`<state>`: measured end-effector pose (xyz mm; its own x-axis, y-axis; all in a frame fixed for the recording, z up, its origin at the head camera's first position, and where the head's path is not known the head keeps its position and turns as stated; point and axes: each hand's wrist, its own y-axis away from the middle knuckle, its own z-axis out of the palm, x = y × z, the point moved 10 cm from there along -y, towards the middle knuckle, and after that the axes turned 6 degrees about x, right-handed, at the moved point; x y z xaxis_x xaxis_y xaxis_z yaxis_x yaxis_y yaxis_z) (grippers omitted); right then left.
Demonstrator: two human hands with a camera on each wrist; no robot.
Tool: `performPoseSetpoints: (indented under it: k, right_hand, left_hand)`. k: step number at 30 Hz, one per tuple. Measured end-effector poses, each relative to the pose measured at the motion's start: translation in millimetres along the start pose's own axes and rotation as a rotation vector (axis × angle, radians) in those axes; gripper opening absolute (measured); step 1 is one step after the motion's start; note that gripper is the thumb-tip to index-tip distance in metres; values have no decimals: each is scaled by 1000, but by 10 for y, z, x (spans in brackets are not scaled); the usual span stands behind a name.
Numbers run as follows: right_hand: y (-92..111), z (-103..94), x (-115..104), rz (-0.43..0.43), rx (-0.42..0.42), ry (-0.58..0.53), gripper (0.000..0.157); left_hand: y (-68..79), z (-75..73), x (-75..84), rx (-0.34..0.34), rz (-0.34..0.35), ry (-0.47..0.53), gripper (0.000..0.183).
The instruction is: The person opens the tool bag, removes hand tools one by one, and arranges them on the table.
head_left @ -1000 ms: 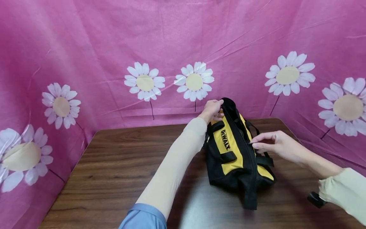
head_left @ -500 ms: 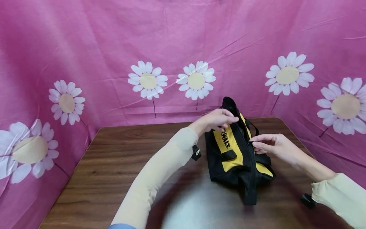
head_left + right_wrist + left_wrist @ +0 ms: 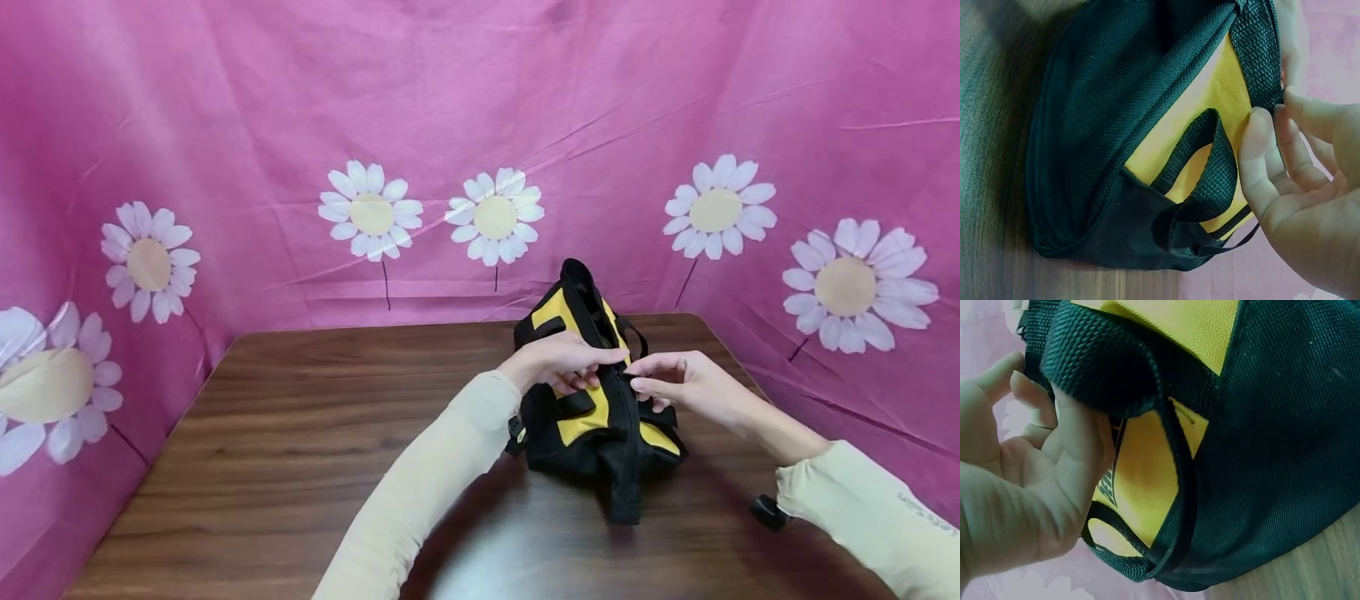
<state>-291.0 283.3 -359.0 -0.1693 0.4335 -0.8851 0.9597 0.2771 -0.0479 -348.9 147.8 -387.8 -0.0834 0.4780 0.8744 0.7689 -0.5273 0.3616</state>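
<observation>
A black and yellow tool bag (image 3: 585,425) stands on the table at right of centre in the head view, its far top end gaping. My right hand (image 3: 693,387) pinches the dark zipper pull (image 3: 628,376) between thumb and forefinger. Across from it, my left hand (image 3: 566,360) holds the bag's top edge beside the zipper, thumb out over the edge. In the left wrist view, the fingers of that hand reach behind a black webbing handle (image 3: 1100,369). Another handle loop (image 3: 1219,175) hangs on the yellow side below my right hand. The bag's inside is hidden.
The brown wooden table (image 3: 300,450) extends to the left and in front of the bag. Close behind it hangs a pink cloth (image 3: 450,108) printed with white daisies. A black strap end (image 3: 626,496) sticks out at the bag's near end.
My left hand has let go of the bag's far top corner and come nearer, taking the edge beside the zipper. The right hand keeps its pinch on the pull. The head view has shifted slightly.
</observation>
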Motion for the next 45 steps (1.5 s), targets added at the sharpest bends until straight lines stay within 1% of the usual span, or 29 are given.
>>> performPoseSetpoints:
  k: [3, 7, 10, 17, 20, 24, 27, 30, 33, 35, 40, 43, 45]
  right_hand:
    - [18, 35, 21, -17, 7, -24, 27]
    - [26, 75, 56, -22, -6, -66, 29]
    - [13, 85, 80, -3, -14, -83, 30]
    - [2, 48, 35, -15, -13, -47, 27]
    - [33, 27, 17, -21, -20, -42, 25]
    - [84, 2, 46, -7, -29, -29, 24]
    - [109, 14, 48, -24, -62, -17, 21]
    - [126, 39, -2, -83, -103, -20, 17]
    - [140, 80, -62, -129, -151, -29, 16]
    - [164, 94, -84, -133, -181, -23, 16]
    - [242, 84, -126, -104, -249, 18, 17]
    - [291, 106, -182, -125, -316, 30, 16]
    - [318, 139, -233, -160, -364, 22, 18]
  left_hand:
    - [-5, 24, -9, 11, 8, -29, 53]
    - [-10, 41, -17, 1, -1, -7, 44]
    - [-1, 42, 2, -13, 8, 9, 37]
    - [46, 31, 75, 6, 64, 42, 33]
    - [72, 37, 99, 15, 72, 55, 33]
    - [93, 26, 111, 34, 70, 70, 33]
    - [121, 1, 110, 45, 77, 77, 33]
    - [166, -44, 124, 67, 99, 72, 33]
    - [207, -88, 124, 83, 100, 72, 34]
    - [223, -107, 124, 82, 93, 83, 34]
    - [285, -171, 149, 72, 87, 102, 31]
    - [342, -247, 154, 84, 82, 105, 29]
    - [384, -290, 149, 84, 73, 105, 29]
